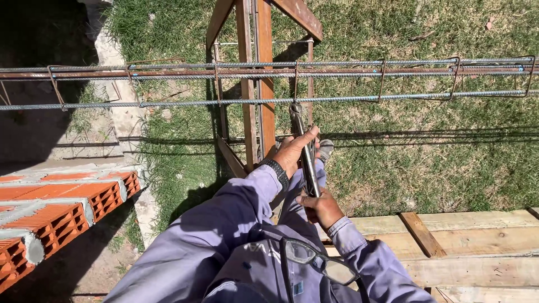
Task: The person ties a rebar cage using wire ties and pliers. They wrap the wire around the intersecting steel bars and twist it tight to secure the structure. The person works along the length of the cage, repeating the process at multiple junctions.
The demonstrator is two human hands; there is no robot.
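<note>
Below the rebar cage (pixel 269 70) | both hands' grip closed on pincers (pixel 303 151); jaws at bar

Off to my left I see a stack of hollow red bricks (pixel 62 210) with grey mortar, partly in shade. Green grass (pixel 426 151) covers the ground ahead. Pale wooden planks (pixel 477 247) lie at lower right. A pair of safety glasses (pixel 314 259) hangs at my chest. A rusty metal stand (pixel 255 84) rises in the middle.
</note>
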